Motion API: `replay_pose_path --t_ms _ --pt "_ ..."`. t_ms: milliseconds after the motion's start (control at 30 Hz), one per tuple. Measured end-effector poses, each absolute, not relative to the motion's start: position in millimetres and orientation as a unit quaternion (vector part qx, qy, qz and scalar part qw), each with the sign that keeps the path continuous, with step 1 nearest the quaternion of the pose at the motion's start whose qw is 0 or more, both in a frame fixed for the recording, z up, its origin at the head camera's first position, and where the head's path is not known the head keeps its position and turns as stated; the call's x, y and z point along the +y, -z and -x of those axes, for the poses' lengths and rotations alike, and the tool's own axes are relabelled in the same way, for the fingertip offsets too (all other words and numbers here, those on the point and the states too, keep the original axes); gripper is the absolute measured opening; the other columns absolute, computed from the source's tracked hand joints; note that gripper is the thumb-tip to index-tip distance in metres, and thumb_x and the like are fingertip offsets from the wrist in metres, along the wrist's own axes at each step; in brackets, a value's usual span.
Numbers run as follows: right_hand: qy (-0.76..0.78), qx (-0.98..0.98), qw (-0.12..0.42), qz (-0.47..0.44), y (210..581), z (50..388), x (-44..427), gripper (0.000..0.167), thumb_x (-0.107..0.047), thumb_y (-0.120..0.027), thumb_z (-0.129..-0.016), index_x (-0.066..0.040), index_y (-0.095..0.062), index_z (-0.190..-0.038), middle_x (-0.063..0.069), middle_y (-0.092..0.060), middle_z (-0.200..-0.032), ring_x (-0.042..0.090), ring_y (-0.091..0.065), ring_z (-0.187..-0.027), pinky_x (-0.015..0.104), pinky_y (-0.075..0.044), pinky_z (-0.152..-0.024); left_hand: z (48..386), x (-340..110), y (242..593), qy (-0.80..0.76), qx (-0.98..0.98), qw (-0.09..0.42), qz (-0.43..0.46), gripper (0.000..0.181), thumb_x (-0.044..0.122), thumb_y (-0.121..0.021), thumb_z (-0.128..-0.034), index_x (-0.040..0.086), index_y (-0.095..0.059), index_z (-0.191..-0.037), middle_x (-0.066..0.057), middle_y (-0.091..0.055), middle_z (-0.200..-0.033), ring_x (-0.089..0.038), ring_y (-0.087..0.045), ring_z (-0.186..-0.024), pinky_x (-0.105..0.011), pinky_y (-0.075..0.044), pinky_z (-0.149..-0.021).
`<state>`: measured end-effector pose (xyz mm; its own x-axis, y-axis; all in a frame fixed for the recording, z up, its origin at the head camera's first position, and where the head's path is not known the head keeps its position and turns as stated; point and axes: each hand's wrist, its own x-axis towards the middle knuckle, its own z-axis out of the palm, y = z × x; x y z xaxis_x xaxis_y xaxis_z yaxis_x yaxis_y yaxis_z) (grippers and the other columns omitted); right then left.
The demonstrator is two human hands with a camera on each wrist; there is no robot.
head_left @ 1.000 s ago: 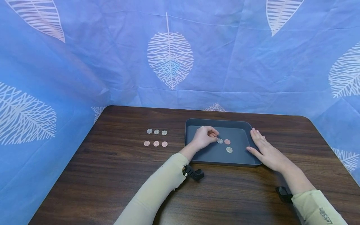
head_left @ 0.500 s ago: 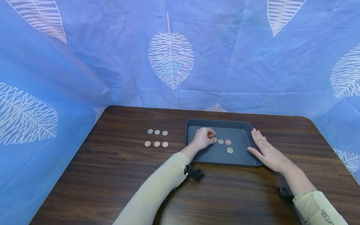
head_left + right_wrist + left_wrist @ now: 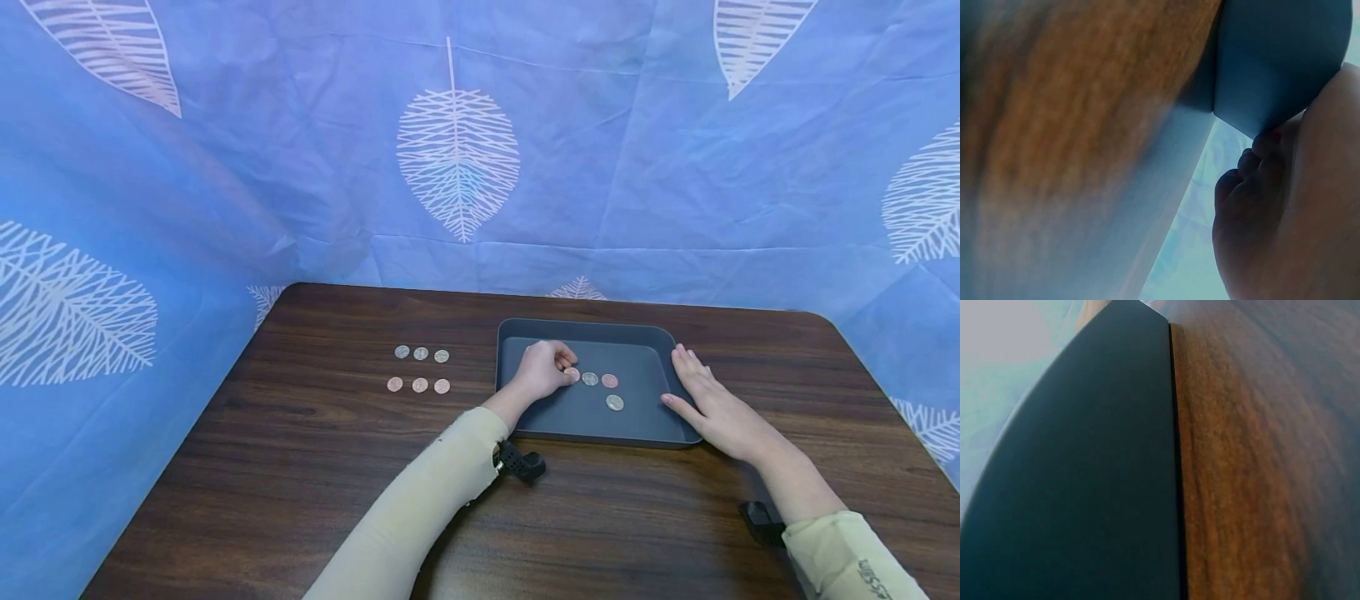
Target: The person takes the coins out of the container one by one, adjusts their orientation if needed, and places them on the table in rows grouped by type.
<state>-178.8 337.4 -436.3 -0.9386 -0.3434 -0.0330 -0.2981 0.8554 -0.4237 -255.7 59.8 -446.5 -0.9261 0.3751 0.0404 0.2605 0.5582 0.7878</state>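
Observation:
My left hand [image 3: 536, 371] reaches over the left part of a dark grey tray [image 3: 645, 342], fingers curled, with the thumb and a finger at the edge of a copper coin [image 3: 572, 376]. Right of that coin lie a silver coin [image 3: 590, 379] and another copper coin [image 3: 609, 381] in a row. A further silver coin [image 3: 615, 403] sits below them in the tray. My right hand [image 3: 716, 410] rests on the tray's right rim with straight fingers. The right wrist view shows that hand [image 3: 1297, 212] against the tray's outer wall [image 3: 1279, 56].
Left of the tray on the dark wooden table [image 3: 300, 467] lie a row of silver coins [image 3: 421, 354] and, below it, a row of copper coins [image 3: 420, 385]. A blue cloth with white leaves [image 3: 315, 125] hangs behind. The left wrist view shows mostly the tray's side [image 3: 1097, 462].
A copper coin has come into sight at my left fingertips, left of the silver coin. The left hand has drawn slightly leftward from that silver coin. My right hand stays at the rim.

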Motion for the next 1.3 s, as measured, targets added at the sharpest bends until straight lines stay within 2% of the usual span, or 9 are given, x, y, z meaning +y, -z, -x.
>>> replay_pose_path --t_ms 300,500,900,1133,1300 --pt "0.215 0.961 0.051 0.169 436 179 337 0.078 -0.042 -0.044 -0.101 -0.009 0.005 -0.153 0.014 0.009 -0.158 0.038 0.005 -0.143 0.061 -0.009 -0.109 253 58 443 -0.469 0.865 0.076 -0.159 0.013 0.001 -0.076 -0.0797 0.005 -0.071 -0.091 0.003 -0.057 -0.072 -0.007 -0.052 -0.066 -0.019 -0.045 -0.063" --pt "0.217 0.961 0.054 0.164 434 178 339 0.079 -0.042 -0.044 -0.101 -0.01 0.005 -0.153 0.015 0.009 -0.158 0.039 0.004 -0.142 0.063 -0.01 -0.107 253 58 443 -0.466 0.866 0.082 -0.162 0.007 0.004 -0.076 -0.0813 0.008 -0.072 -0.085 0.006 -0.059 -0.068 -0.005 -0.053 -0.064 -0.019 -0.045 -0.064" --pt "0.207 0.963 0.052 0.162 433 179 338 0.079 -0.044 -0.045 -0.1 -0.007 0.002 -0.153 0.016 0.007 -0.158 0.041 0.001 -0.142 0.063 -0.014 -0.106 248 47 429 -0.528 0.82 0.062 -0.214 0.01 0.009 -0.071 -0.087 0.007 -0.074 -0.096 0.003 -0.065 -0.079 -0.005 -0.058 -0.069 -0.019 -0.048 -0.061" --pt "0.209 0.963 0.051 0.164 434 179 337 0.079 -0.043 -0.045 -0.1 -0.007 0.001 -0.153 0.016 0.006 -0.158 0.04 0.0 -0.142 0.063 -0.014 -0.107 245 17 414 -0.562 0.797 0.044 -0.218 0.017 0.011 -0.072 -0.0861 0.003 -0.072 -0.101 0.001 -0.068 -0.082 -0.009 -0.062 -0.072 -0.023 -0.051 -0.064" --pt "0.21 0.962 0.05 0.165 435 180 337 0.079 -0.043 -0.045 -0.1 -0.007 0.002 -0.153 0.016 0.006 -0.158 0.039 0.001 -0.143 0.062 -0.013 -0.108 248 -23 406 -0.584 0.791 0.022 -0.182 0.021 0.014 -0.074 -0.0851 0.003 -0.072 -0.103 -0.003 -0.07 -0.085 -0.014 -0.064 -0.077 -0.028 -0.053 -0.07"
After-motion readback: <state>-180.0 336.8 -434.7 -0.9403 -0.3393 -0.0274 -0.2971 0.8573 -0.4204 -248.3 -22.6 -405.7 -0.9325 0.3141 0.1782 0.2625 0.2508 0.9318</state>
